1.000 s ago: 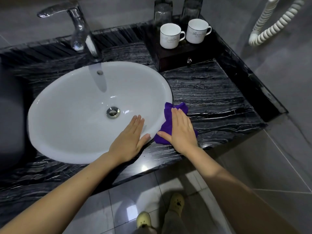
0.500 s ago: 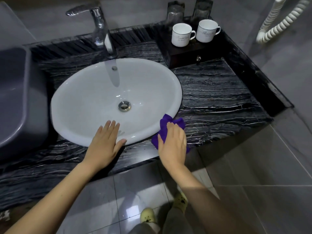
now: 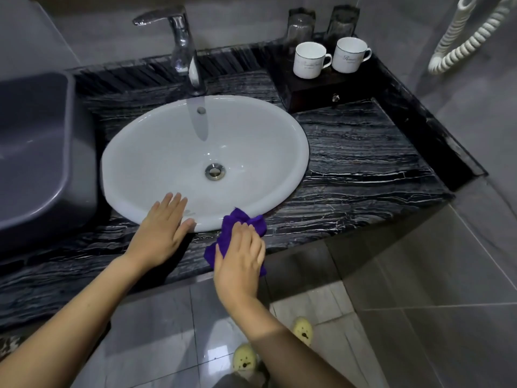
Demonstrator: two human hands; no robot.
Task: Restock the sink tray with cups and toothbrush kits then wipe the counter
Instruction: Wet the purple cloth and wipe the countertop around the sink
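Note:
My right hand (image 3: 240,256) presses a purple cloth (image 3: 240,221) flat on the black marble counter (image 3: 363,163), at its front edge just below the white sink basin (image 3: 167,152). My left hand (image 3: 162,228) lies flat, fingers spread, on the basin's front rim and holds nothing. At the back right stands a dark wooden tray (image 3: 316,85) with two white mugs (image 3: 309,60) (image 3: 349,54) and two clear glasses (image 3: 300,23) (image 3: 342,21) behind them.
A chrome faucet (image 3: 181,43) rises behind the basin. A grey plastic tub (image 3: 36,152) sits on the counter at the left. A white coiled cord (image 3: 464,37) hangs on the right wall. Grey floor tiles and yellow slippers (image 3: 302,329) lie below the counter edge.
My right hand has dragged the purple cloth from the counter beside the basin's right rim down and left to the front edge. My left hand slid left along the basin rim.

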